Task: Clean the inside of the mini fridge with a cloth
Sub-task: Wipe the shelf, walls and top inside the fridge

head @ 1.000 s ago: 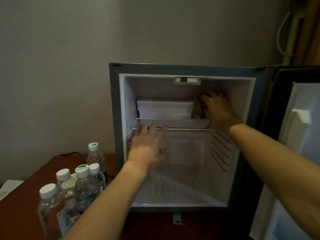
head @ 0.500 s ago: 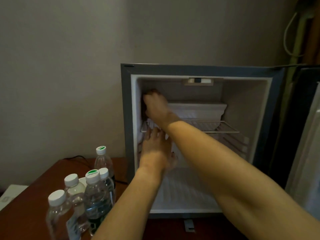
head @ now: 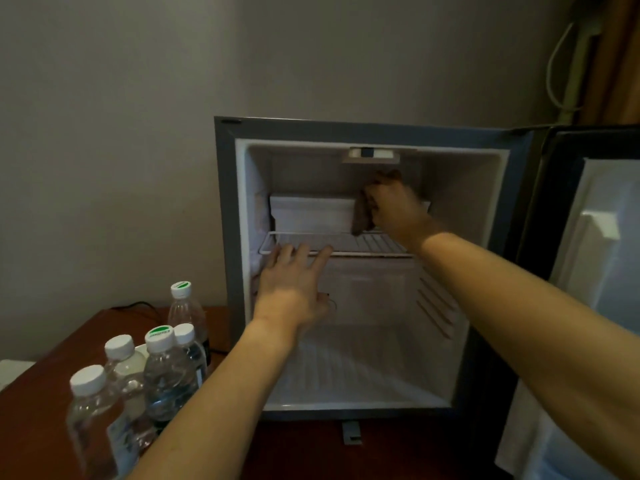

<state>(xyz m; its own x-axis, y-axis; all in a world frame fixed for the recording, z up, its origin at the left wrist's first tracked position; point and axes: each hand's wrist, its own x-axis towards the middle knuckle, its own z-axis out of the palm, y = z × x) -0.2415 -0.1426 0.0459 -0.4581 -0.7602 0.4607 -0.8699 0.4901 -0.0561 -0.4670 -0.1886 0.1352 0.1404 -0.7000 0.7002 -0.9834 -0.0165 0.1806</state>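
One cloth [head: 362, 213], dark and bunched, is gripped in the right hand [head: 394, 206] above the wire shelf [head: 346, 242] inside the fridge [head: 433, 341]. It looks soft, light (best held wadded). Left hand [head: 294, 289], fingers straight, touches the shelf edge.

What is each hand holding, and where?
The right hand grips a brown cloth, bunched in its fingers. The left hand holds nothing; fingertips touch the wire shelf.

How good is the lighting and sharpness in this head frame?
Head view: dim and soft overall; the dark cloth in the right hand shows little detail; the nearest bottle is blurred; the fridge frame bows slightly from the wide lens.
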